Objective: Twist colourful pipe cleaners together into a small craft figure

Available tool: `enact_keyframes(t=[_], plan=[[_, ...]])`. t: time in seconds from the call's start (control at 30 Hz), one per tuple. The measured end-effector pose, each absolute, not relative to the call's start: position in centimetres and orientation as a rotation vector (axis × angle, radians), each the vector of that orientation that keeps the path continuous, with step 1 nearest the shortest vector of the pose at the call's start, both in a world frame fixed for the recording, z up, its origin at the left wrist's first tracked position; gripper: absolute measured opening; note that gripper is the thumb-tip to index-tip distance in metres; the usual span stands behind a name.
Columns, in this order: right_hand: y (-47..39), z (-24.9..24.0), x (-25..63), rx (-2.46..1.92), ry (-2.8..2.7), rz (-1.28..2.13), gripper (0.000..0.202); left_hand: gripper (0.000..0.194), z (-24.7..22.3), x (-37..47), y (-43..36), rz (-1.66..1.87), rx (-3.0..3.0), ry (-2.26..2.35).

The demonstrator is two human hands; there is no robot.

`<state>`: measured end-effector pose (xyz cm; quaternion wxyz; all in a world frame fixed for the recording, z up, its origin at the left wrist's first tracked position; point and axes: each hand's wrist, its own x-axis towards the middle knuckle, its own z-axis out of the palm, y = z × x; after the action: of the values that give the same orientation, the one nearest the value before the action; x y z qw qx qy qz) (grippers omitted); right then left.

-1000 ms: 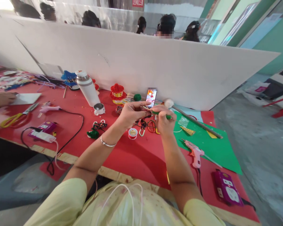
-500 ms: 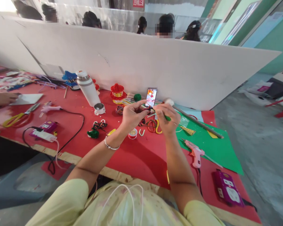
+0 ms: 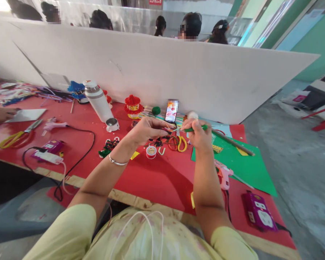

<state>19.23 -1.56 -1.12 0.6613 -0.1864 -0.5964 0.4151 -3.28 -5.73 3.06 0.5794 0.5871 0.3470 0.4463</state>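
Note:
My right hand (image 3: 202, 137) grips a slim green-handled tool (image 3: 189, 129) whose thin metal tip points left; its exact kind is too small to tell. My left hand (image 3: 147, 131) pinches a small dark piece, maybe cord or yarn, close to that tip. Just beyond both hands a lit phone (image 3: 171, 112) leans upright against the white board. On the table beneath them lie dark tangled cords (image 3: 159, 141) and scissors (image 3: 182, 144) with red and yellow handles. Nearer to me stand a red-and-white thread spool (image 3: 151, 152) and a pale bent piece (image 3: 161, 151).
Left stand a white flask (image 3: 99, 103) and its metal cup (image 3: 112, 124); a red lantern-like craft (image 3: 133, 104) stands behind. Right are a pink glue gun (image 3: 224, 175), a purple power strip (image 3: 260, 211) and a long stick (image 3: 234, 142). Another person's hand (image 3: 1, 115) rests far left.
My right hand has moved slightly right and turned, so the green tool now lies level with its tip toward my left hand. My left hand's fingers have stretched out more. The view shifted slightly.

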Motion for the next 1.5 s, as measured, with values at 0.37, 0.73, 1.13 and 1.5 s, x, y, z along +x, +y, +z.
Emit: enact_keyframes(t=[0.37,0.73,1.13,1.5], plan=[[-1.7,-1.9,17.5,-0.472,-1.326,0.926,0.046,0.030,3.1,-2.6,-6.0,1.040,1.304,0.798],[-2.4,-2.6,15.1,-0.504,-1.143,0.862,0.051,0.030,2.2,-1.4,-5.9,1.214,1.076,0.767],[-1.1,-2.4,17.4,-0.557,-1.121,1.279,0.067,0.021,2.8,-2.6,-5.8,0.994,1.284,0.784],[-1.3,-2.3,18.9,-0.600,-1.284,1.308,0.068,0.020,3.3,-3.3,-5.6,0.932,1.461,0.909]])
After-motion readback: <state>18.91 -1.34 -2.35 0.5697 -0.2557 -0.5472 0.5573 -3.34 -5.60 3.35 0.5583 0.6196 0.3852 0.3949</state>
